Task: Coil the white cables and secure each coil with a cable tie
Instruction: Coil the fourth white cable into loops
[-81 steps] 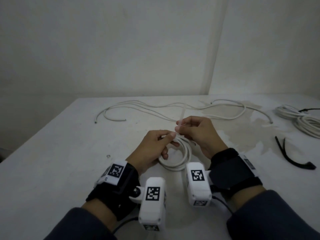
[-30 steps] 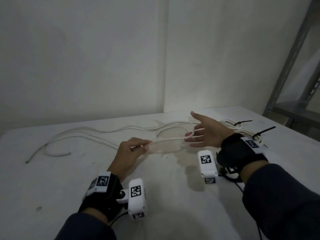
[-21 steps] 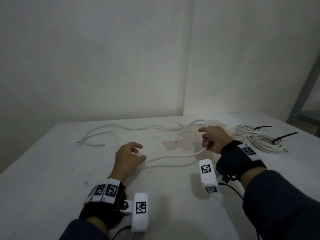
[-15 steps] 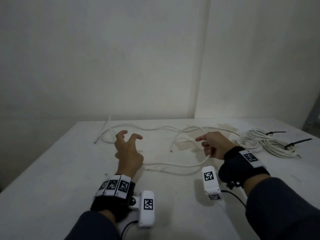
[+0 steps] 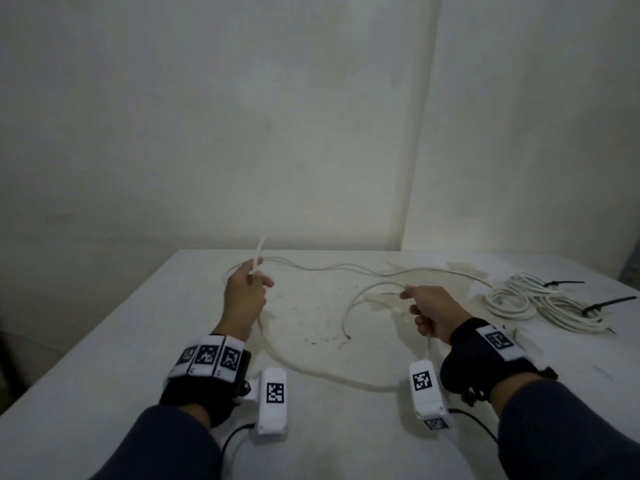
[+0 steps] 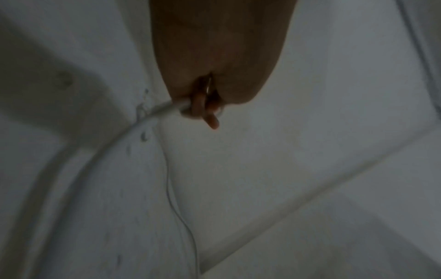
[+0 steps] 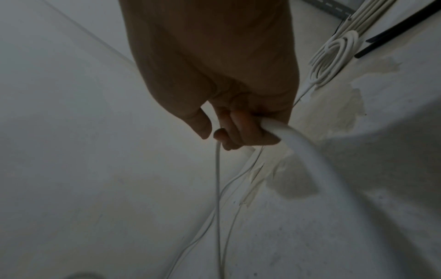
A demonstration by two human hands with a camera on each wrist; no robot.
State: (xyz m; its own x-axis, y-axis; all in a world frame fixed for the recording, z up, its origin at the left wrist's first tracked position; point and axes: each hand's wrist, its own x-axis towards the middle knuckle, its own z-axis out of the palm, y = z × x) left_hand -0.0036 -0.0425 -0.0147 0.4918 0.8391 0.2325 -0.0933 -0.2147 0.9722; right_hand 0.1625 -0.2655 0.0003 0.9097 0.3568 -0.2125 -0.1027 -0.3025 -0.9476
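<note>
Two hands, both in the lower half of the head view. Left hand [image 5: 244,299], left of centre: raised off the table [image 5: 104,393], back toward the camera, fingers curled round a white cable [image 5: 311,370] whose short end sticks up above the fist; the left wrist view shows the same closed hold [image 6: 203,105], cable leaving toward the lower left of that frame. Right hand [image 5: 431,311], right of centre: fist closed on the same cable, index finger pointing toward the middle of the frame; the right wrist view shows the fingers [image 7: 241,130] wrapped round the thick cable [image 7: 310,156], which sweeps to the lower right. Held cable, one: hangs between the two hands in a slack arc that reaches the table near the wrist cameras. Loose white cable runs, at least two, exact number not clear: one thin run [image 5: 329,268] along the far edge of the table, one [image 5: 349,306] curving from the right hand to a free end at centre. Finished coils, two, at the right edge of the head view: a small coil [image 5: 509,301] and a larger bundle [image 5: 568,313] just beside it, overlapping. Black cable ties, two: one [image 5: 562,283] on the far side of the coils, one [image 5: 609,303] nearer the right edge. Wrist cameras, two, white with black square markers, on dark wrist straps. Stain, one, pale brown patch [image 5: 381,299] on the table by the right hand.
</note>
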